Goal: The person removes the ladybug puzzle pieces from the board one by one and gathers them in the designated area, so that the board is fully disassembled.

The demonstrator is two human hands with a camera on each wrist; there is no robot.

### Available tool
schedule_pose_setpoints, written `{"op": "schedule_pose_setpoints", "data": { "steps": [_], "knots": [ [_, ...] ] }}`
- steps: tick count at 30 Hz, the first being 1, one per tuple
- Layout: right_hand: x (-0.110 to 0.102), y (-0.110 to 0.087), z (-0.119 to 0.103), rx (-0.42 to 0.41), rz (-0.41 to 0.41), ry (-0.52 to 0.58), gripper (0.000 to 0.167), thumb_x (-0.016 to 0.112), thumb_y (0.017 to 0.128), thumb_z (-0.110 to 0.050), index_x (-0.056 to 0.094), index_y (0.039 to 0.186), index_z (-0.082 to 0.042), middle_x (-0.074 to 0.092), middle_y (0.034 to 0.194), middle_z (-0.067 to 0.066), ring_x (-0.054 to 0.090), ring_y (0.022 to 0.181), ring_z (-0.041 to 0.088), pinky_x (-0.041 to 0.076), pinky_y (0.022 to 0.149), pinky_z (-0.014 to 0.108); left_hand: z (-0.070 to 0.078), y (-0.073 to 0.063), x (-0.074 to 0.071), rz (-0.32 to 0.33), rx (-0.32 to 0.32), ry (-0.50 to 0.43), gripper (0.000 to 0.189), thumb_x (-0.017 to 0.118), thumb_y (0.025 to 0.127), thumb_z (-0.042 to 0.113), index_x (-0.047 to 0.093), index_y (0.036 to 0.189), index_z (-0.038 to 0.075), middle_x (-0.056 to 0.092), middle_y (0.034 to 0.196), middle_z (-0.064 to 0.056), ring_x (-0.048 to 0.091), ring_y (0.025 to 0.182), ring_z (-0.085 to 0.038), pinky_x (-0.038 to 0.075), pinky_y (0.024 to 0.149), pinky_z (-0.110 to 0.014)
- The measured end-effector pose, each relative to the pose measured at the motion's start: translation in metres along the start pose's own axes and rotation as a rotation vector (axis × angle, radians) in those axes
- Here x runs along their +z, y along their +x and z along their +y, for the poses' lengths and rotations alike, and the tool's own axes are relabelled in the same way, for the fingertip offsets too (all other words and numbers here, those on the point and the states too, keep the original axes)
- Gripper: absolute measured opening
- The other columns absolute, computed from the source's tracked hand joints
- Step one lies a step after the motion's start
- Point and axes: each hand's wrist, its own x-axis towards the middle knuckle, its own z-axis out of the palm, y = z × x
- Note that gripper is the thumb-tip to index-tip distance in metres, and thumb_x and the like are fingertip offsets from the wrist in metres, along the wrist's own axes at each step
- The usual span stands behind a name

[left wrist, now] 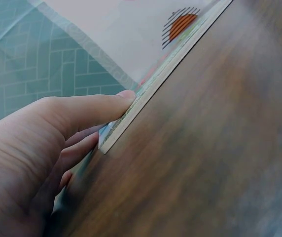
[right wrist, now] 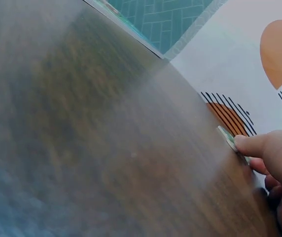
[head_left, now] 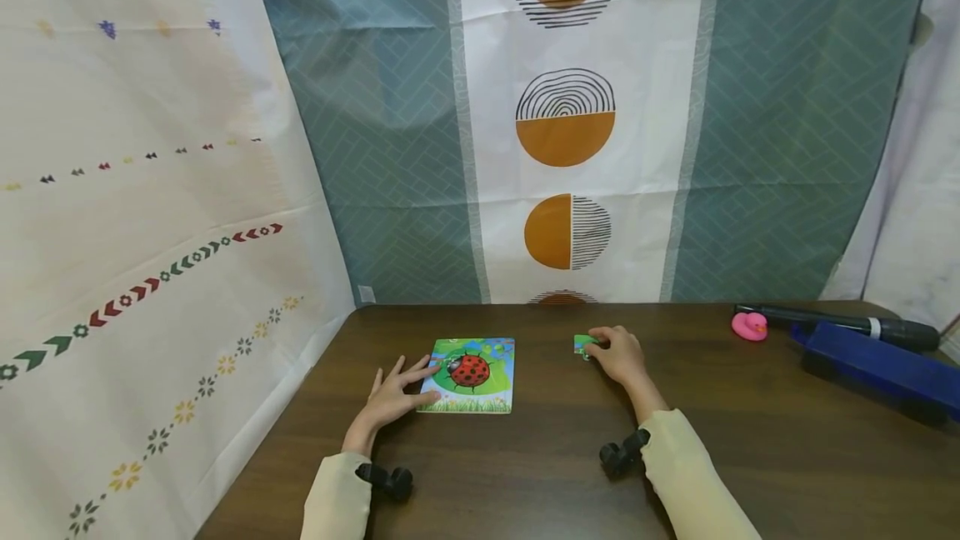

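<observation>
And here we are at the dark wooden table (head_left: 525,473), with both hands busy! Left of centre in the lower half of the frame lies the ladybird board (head_left: 470,375), and the left hand (head_left: 392,398) is on it, fingers spread and relaxed, thumb resting on the lower left edge; that's a light touch, no closed grip at all. Over to the right, just beyond the middle of the frame, the right hand (head_left: 621,357) has the small green piece (head_left: 581,342) in a pinch, thumb and fingers closed on it, well apart from the board. Is it touching the wood? Can't tell from here! My reading of the step: board steadied on one side, piece in hand on the other. The next move, I'd judge, calls for a firm pinch, a turn to check which way the piece faces, and a steady left hand so the board doesn't slide. Far right of the frame, the pink duck (head_left: 750,326) sits beside the blue object (head_left: 881,369), out of the action
</observation>
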Motion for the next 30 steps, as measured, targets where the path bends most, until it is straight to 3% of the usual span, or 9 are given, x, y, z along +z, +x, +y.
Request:
{"op": "schedule_pose_setpoints", "data": {
  "steps": [5,12,15,18,22,25,30],
  "knots": [
    [0.0,0.001,0.006,0.024,0.029,0.024,0.032,0.064,0.094,-0.021,0.067,0.12,-0.003,0.063,0.106,0.016,0.057,0.102,0.034,0.048,0.085,0.05,0.003,0.003,0.001,-0.015,0.006,0.003,0.06,0.071,0.088,0.036,0.053,0.142,0.019,0.03,0.161,-0.01,0.001,0.151,-0.044,-0.015,0.117,-0.066],
    [0.0,-0.002,0.001,0.052,0.107,0.121,0.028,0.059,0.096,-0.019,0.067,0.117,-0.002,0.067,0.109,0.019,0.06,0.103,0.035,0.048,0.088,0.05,0.005,0.005,0.001,-0.017,0.014,0.002,0.059,0.071,0.088,0.037,0.054,0.142,0.019,0.03,0.161,-0.009,0.0,0.152,-0.044,-0.015,0.117,-0.066],
    [0.009,-0.003,-0.015,0.028,0.147,0.186,0.024,0.06,0.095,-0.018,0.069,0.113,-0.003,0.069,0.106,0.018,0.062,0.098,0.032,0.05,0.083,0.043,0.005,0.005,-0.001,-0.018,0.012,0.011,0.059,0.07,0.088,0.037,0.053,0.143,0.019,0.029,0.161,-0.009,-0.001,0.151,-0.044,-0.016,0.117,-0.066],
    [0.025,-0.003,-0.036,-0.057,0.149,0.243,0.019,0.064,0.093,-0.014,0.071,0.107,-0.003,0.07,0.099,0.016,0.061,0.091,0.03,0.047,0.076,0.036,0.004,0.004,-0.004,-0.013,0.008,0.019,0.059,0.07,0.088,0.036,0.053,0.142,0.019,0.029,0.161,-0.009,-0.001,0.151,-0.045,-0.016,0.116,-0.066],
    [0.05,-0.003,-0.062,-0.172,0.143,0.235,0.014,0.07,0.089,-0.011,0.073,0.102,-0.006,0.069,0.099,0.013,0.056,0.099,0.032,0.047,0.084,0.043,0.003,0.004,-0.006,-0.015,0.02,0.019,0.059,0.07,0.089,0.036,0.053,0.143,0.019,0.03,0.161,-0.009,-0.001,0.151,-0.045,-0.016,0.116,-0.067],
    [0.068,-0.004,-0.081,-0.211,0.11,0.223,0.016,0.069,0.09,-0.012,0.074,0.105,-0.008,0.068,0.106,0.012,0.051,0.107,0.033,0.045,0.088,0.05,0.002,0.004,-0.006,-0.011,0.021,0.02,0.06,0.07,0.089,0.037,0.052,0.143,0.019,0.03,0.16,-0.009,-0.001,0.151,-0.045,-0.016,0.116,-0.067],
    [0.097,-0.011,-0.112,-0.193,0.047,0.287,0.018,0.065,0.092,-0.012,0.074,0.109,-0.011,0.066,0.11,0.01,0.051,0.108,0.03,0.047,0.087,0.05,0.001,0.002,-0.003,-0.011,0.001,0.016,0.06,0.071,0.088,0.036,0.052,0.143,0.018,0.031,0.16,-0.009,-0.002,0.151,-0.046,-0.017,0.115,-0.067]
  ]
}}
